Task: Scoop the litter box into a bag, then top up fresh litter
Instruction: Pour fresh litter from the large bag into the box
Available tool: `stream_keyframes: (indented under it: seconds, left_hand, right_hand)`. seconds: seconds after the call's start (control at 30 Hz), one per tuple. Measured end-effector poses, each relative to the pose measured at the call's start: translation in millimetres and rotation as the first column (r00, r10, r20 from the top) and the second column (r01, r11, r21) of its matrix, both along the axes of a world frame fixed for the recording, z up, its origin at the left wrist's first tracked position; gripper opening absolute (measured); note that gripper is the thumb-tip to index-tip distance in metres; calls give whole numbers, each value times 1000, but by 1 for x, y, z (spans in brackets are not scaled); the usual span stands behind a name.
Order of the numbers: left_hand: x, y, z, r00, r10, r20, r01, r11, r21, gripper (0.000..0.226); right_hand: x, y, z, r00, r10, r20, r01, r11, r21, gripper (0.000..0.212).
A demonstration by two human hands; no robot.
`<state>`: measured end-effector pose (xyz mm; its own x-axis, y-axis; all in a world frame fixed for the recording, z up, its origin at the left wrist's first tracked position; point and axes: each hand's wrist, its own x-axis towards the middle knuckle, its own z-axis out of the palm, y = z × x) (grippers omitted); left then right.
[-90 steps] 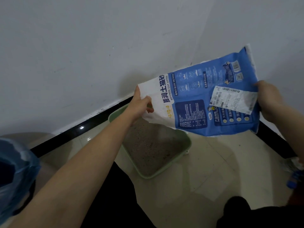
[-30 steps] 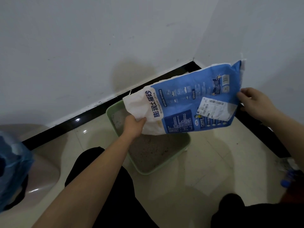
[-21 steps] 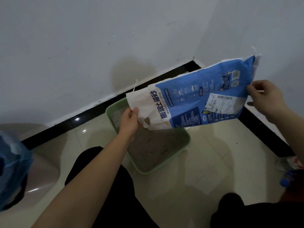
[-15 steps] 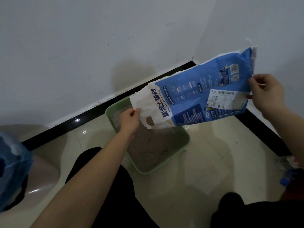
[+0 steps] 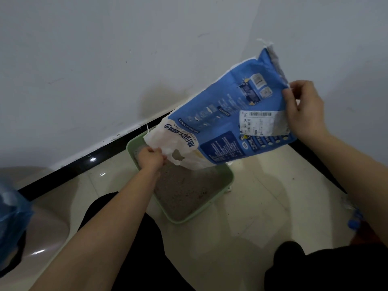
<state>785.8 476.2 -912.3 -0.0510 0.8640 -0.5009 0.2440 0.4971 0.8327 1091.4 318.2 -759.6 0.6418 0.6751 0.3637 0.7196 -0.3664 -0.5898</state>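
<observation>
A blue and white cat litter bag [image 5: 226, 122] hangs tilted over the green litter box [image 5: 225, 186], its white open end pointing down to the left. My left hand [image 5: 151, 158] grips that white lower end just above the grey litter [image 5: 184, 192] in the box. My right hand [image 5: 304, 110] holds the raised bottom end of the bag, up at the right. The box sits on the floor in the corner of two white walls.
A blue plastic bag [image 5: 12, 219] shows at the left edge over a beige rounded object [image 5: 42, 223]. Black baseboard [image 5: 84, 164] runs along both walls. A small blue item [image 5: 354, 221] lies at the right. My dark-clothed knees fill the lower frame.
The bag has tipped steeper: my right hand raised its bottom end while my left hand lowered the white open end closer to the litter box.
</observation>
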Motion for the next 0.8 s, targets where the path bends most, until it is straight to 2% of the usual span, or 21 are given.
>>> stream_keyframes:
  seconds: [0.13, 0.3, 0.47, 0.67, 0.73, 0.8]
  left_hand:
    - [1, 4, -2, 1000, 7, 16, -7, 1000, -19, 13]
    - [5, 8, -2, 999, -43, 15, 44, 999, -29, 19]
    - [3, 14, -11, 998, -31, -54, 27, 997, -70, 18]
    - [-1, 23, -22, 997, -9, -75, 0, 992, -127, 22]
    - [2, 23, -23, 998, -7, -70, -3, 989, -148, 21]
    - [4, 22, -23, 998, -16, -64, 6, 988, -156, 23]
  right_hand:
    - [-6, 8, 10, 990, 33, 135, -34, 999, 9, 33]
    - [-19, 16, 30, 966, -2, 258, -31, 992, 126, 32]
    - [-39, 23, 30, 926, 75, 369, -112, 990, 81, 36]
    - [-48, 31, 36, 868, 104, 486, -191, 973, 133, 33]
    - [-51, 36, 39, 872, 102, 479, -218, 957, 192, 30]
    - [-55, 41, 41, 911, 147, 386, -253, 937, 241, 27]
